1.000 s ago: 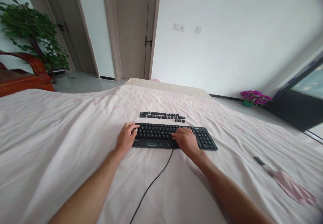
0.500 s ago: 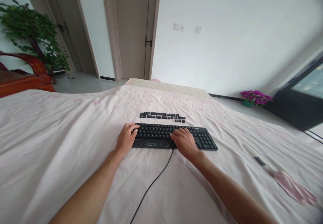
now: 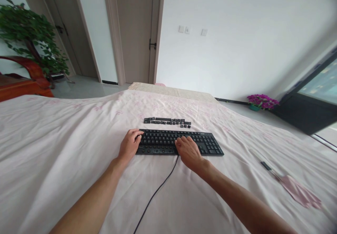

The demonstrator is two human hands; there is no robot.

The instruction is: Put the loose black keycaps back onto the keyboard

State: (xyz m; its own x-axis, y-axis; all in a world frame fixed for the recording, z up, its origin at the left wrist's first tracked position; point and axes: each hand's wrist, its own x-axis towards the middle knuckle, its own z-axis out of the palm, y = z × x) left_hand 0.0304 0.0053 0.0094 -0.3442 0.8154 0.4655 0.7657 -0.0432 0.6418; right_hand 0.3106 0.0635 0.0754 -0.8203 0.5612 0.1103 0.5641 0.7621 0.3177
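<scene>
A black computer keyboard [image 3: 158,141] lies on the pale cloth with bare sockets along its front rows. My left hand [image 3: 129,143] grips its left end, thumb and fingers closed around the corner. Over the keys right of the middle rests my right hand [image 3: 188,150], fingers bent and pressed together; whatever is under the fingertips is hidden. Just behind the keyboard, several loose black keycaps [image 3: 164,123] lie in rows, a long space bar [image 3: 163,119] among them. From the keyboard's front edge a black cable [image 3: 159,188] runs toward me.
On the right, a pink glove [image 3: 300,191] lies on the cloth [image 3: 79,149] beside a thin tool with a black handle [image 3: 265,166]. Beyond stand a wooden chair [image 3: 28,76], a green plant [image 3: 28,30], a door [image 3: 134,33] and purple flowers [image 3: 263,101].
The whole view has shifted slightly, so everything appears a little further left. Both hands stay at the same places on the keyboard; the keycaps have not moved.
</scene>
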